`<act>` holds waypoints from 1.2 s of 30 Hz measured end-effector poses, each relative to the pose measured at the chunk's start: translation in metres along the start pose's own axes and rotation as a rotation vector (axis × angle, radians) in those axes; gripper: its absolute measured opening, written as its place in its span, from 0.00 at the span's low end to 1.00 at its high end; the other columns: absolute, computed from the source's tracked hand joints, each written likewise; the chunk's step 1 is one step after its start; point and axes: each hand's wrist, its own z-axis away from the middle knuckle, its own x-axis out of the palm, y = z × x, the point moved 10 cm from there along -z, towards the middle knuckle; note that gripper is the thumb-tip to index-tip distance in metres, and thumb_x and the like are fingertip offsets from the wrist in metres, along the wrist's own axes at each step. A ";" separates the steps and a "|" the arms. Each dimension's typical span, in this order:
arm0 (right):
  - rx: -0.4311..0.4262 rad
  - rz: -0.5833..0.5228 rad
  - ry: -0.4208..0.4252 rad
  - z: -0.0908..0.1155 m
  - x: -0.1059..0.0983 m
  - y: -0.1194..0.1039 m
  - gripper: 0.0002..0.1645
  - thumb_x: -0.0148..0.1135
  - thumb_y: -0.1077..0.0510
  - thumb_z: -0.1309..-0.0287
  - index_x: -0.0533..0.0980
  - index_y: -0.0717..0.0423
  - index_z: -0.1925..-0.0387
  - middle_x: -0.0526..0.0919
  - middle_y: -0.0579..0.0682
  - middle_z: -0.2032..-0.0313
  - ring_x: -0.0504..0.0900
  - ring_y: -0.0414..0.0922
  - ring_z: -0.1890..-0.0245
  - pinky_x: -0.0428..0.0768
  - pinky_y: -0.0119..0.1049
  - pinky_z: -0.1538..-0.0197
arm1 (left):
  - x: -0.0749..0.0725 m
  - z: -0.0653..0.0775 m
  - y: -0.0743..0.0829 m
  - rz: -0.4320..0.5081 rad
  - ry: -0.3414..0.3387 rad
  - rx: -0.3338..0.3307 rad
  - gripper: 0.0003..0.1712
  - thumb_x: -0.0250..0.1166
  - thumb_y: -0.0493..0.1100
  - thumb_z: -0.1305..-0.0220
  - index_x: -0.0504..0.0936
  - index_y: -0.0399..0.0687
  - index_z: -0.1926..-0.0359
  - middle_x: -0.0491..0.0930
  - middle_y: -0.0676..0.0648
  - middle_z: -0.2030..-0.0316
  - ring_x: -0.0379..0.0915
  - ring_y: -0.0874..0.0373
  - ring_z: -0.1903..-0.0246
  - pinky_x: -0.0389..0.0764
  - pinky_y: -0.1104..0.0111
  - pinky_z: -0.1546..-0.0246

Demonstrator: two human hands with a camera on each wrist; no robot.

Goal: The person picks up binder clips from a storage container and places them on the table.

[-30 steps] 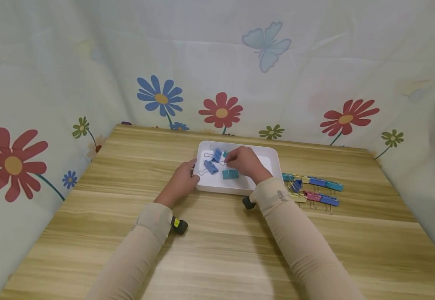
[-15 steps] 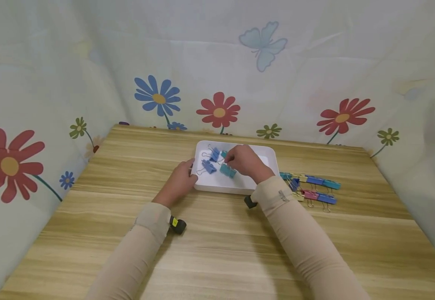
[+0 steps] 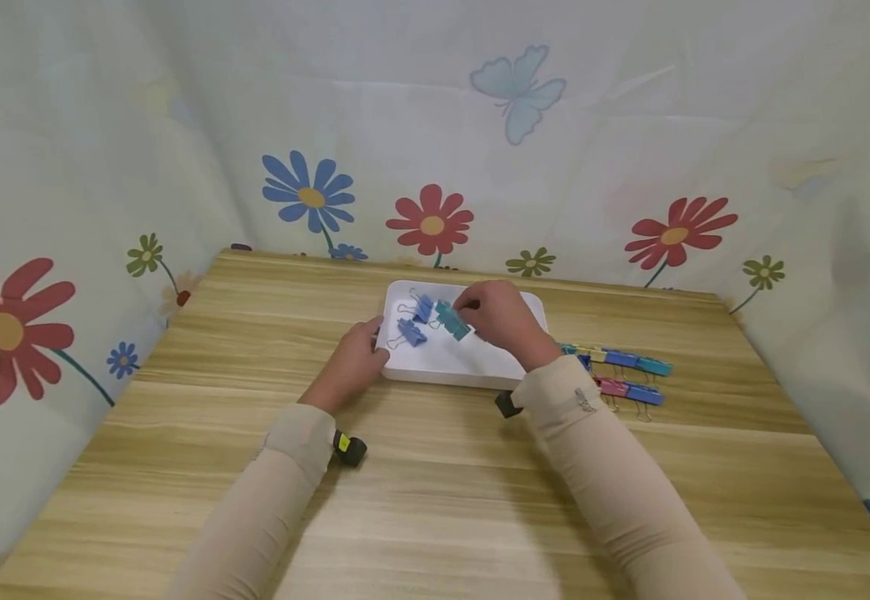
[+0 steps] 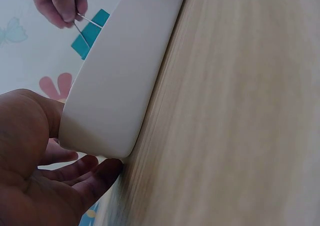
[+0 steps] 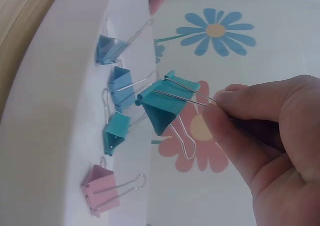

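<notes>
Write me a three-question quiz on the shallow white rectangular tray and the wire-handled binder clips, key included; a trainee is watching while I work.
1. What does the right hand pinch by its wire handle?
A) a yellow wire-handled binder clip
B) a teal wire-handled binder clip
C) a red marker pen
2. True or false: the left hand touches the left end of the shallow white rectangular tray.
3. Besides the pinched one, how many clips show in the tray in the right wrist view, and in what colours?

Key:
1. B
2. True
3. Four: two blue clips, one other teal clip and one pink clip.
</notes>
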 end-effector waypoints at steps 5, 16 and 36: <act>0.022 -0.018 0.050 0.006 -0.013 0.006 0.10 0.60 0.59 0.39 0.85 0.54 0.59 0.87 0.50 0.62 0.82 0.44 0.69 0.81 0.39 0.60 | 0.000 0.000 0.001 -0.004 0.002 0.007 0.39 0.51 0.39 0.38 0.54 0.37 0.26 0.66 0.34 0.36 0.68 0.46 0.40 0.68 0.53 0.34; 0.138 -0.211 0.128 0.021 -0.047 0.041 0.12 0.62 0.56 0.39 0.84 0.54 0.57 0.86 0.51 0.59 0.83 0.47 0.61 0.83 0.42 0.55 | -0.001 0.002 0.002 -0.009 0.002 -0.006 0.39 0.52 0.39 0.38 0.53 0.38 0.26 0.66 0.34 0.35 0.67 0.46 0.40 0.67 0.53 0.34; 0.379 -0.527 0.233 0.037 -0.069 0.132 0.18 0.60 0.54 0.37 0.80 0.60 0.49 0.80 0.55 0.52 0.84 0.48 0.56 0.80 0.45 0.43 | 0.000 0.001 0.001 -0.013 0.001 0.002 0.39 0.52 0.38 0.38 0.54 0.36 0.27 0.66 0.33 0.35 0.67 0.45 0.38 0.68 0.53 0.34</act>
